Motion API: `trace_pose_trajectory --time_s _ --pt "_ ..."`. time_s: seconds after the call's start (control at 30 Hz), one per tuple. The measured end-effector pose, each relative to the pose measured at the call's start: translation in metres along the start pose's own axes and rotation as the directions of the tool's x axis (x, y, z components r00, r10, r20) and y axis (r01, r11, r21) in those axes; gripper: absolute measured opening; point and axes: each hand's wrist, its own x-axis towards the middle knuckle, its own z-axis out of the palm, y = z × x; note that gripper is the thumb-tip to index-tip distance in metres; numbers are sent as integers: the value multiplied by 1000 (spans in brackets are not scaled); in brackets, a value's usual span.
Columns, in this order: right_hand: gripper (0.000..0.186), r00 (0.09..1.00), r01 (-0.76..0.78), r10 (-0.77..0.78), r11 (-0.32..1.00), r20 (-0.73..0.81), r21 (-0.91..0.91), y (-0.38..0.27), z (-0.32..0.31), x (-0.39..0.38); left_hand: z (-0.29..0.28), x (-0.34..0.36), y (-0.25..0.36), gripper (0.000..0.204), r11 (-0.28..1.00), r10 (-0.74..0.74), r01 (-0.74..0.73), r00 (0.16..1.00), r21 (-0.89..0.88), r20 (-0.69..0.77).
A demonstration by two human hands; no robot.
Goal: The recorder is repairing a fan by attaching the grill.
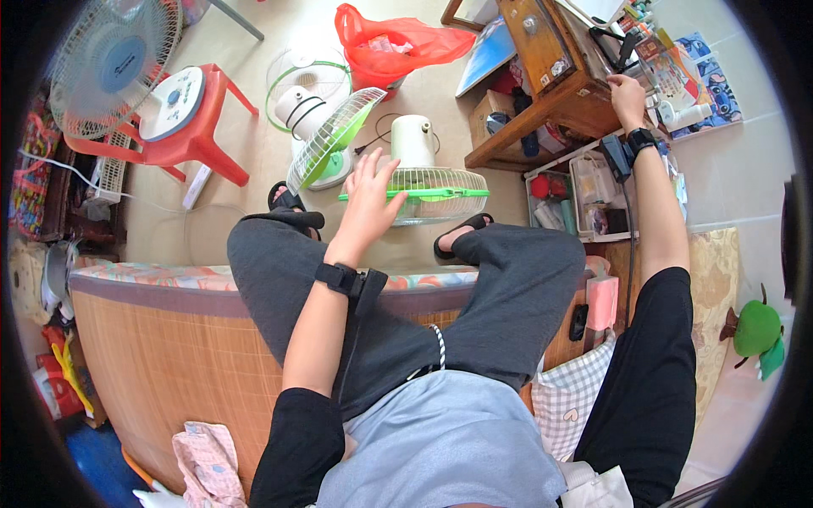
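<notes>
A bamboo-look mat (pixel 169 356) covers the bed on which the person sits, a checked cushion (pixel 574 391) beside the right hip. The hands are well apart. The left hand (pixel 370 196) is held out past the knees with its fingers spread, at the green rim of a fan head (pixel 412 144); whether it touches the rim I cannot tell. That fan head is between the sandalled feet, wire cage down and white motor housing up. The right hand (pixel 627 100) reaches the corner of a wooden desk (pixel 542 110); whether its fingers grip anything is unclear. Left of the fan head is a second fan (pixel 334 140), its cage tilted. Farther off are a red plastic bag (pixel 406 52) and, to the left, a red plastic chair (pixel 199 127).
</notes>
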Motion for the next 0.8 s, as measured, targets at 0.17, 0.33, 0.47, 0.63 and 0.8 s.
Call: trace_pose_trajectory --time_s 0.17,0.33,0.47,0.63,0.8 --pt "18 960 -209 276 832 -55 514 -19 -11 -38 19 3 2 52 1000 25 -25 998 2 62" --pt "21 928 -314 222 31 300 949 -117 -28 -147 28 0 1 57 994 53 -64 992 92 117" --pt "26 847 -469 98 -321 522 823 -167 -17 -233 43 8 15 63 994 89 -93 993 56 81" --pt "31 706 -651 -264 -607 657 455 -214 16 -298 40 12 27 52 990 142 -142 990 -21 -18" --pt "33 694 -719 -178 -234 698 655 -188 30 -267 42 3 24 41 979 191 -194 981 70 44"
